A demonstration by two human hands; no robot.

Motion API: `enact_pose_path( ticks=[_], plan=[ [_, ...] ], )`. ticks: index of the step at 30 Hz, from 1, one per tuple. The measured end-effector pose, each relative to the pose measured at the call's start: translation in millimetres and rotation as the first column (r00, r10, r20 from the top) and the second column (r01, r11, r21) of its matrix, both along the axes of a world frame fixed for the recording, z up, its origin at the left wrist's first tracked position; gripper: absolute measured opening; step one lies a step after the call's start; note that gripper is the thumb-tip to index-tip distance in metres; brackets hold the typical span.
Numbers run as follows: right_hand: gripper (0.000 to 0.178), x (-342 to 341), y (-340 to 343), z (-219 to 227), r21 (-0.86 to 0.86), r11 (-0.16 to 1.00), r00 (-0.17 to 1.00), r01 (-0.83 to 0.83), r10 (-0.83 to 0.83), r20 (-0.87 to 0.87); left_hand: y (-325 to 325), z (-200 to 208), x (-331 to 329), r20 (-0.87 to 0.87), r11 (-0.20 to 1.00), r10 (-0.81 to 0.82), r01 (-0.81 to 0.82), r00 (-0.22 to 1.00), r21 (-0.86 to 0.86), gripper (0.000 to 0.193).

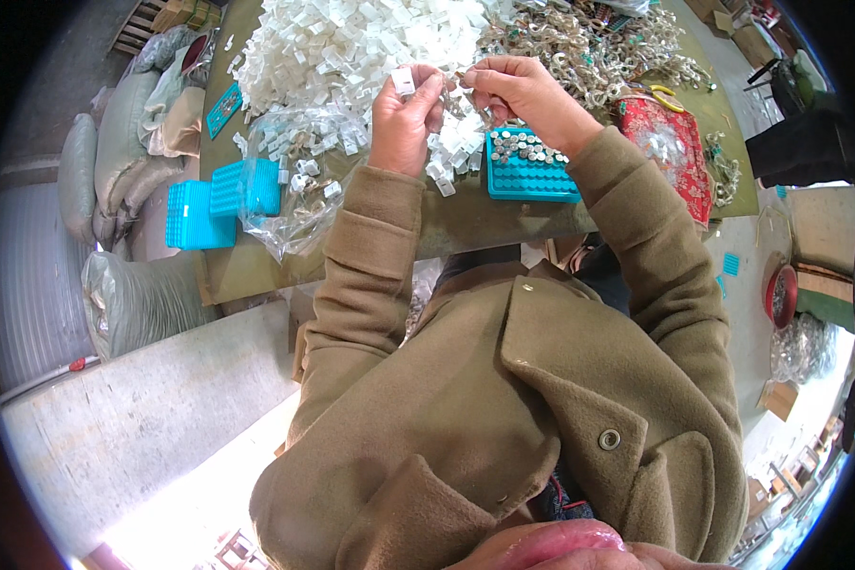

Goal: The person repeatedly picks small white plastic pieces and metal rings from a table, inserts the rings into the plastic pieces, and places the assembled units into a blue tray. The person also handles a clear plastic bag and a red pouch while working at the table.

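Over the table's far half, my left hand [408,119] is closed with a small white plastic piece [403,81] between thumb and fingers. My right hand [511,84] faces it, thumb and fingertips pinched together; whatever they hold is too small to make out. Behind both hands spreads a large heap of similar white plastic pieces [342,47]. To its right lies a tangled pile of small metallic parts [579,52]. Below my right hand sits a blue ridged tray [532,180], with several round silvery pieces [525,147] in its far rows.
A see-through plastic bag [299,218] lies near the front edge, beside stacked blue trays [199,217]. A red patterned cloth [665,142] and a yellow-handled tool [667,98] are on the right. Full sacks [123,133] stand on the floor at left, a red bowl [781,296] at right.
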State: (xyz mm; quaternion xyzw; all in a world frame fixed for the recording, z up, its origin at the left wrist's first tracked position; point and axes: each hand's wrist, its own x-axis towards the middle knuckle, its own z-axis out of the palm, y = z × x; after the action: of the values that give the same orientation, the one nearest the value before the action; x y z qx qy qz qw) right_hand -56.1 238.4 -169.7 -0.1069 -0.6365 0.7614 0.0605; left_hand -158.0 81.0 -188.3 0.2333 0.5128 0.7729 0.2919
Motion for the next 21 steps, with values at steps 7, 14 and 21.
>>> enact_pose_path(
  ticks=[7, 14, 21],
  plan=[
    [0.02, 4.1, -5.4, 3.1, -0.302, 0.953, 0.997, -0.025, 0.045, 0.059, -2.4, 6.3, 2.0, 0.046, 0.999, -0.035, 0.035, 0.998, 0.001, 0.008],
    [0.018, 4.4, -7.0, 4.1, -0.519, 0.853, 0.993, -0.063, 0.106, 0.053, -10.5, 10.2, -7.2, 0.378, 0.943, -0.3, 0.213, 0.876, 0.255, 0.01],
    [0.013, 5.9, -6.7, 0.1, -0.388, 0.921, 1.0, 0.025, -0.026, 0.001, -12.9, 8.7, -13.4, 0.363, 0.981, -0.16, 0.106, 0.918, 0.165, 0.005]
  ],
)
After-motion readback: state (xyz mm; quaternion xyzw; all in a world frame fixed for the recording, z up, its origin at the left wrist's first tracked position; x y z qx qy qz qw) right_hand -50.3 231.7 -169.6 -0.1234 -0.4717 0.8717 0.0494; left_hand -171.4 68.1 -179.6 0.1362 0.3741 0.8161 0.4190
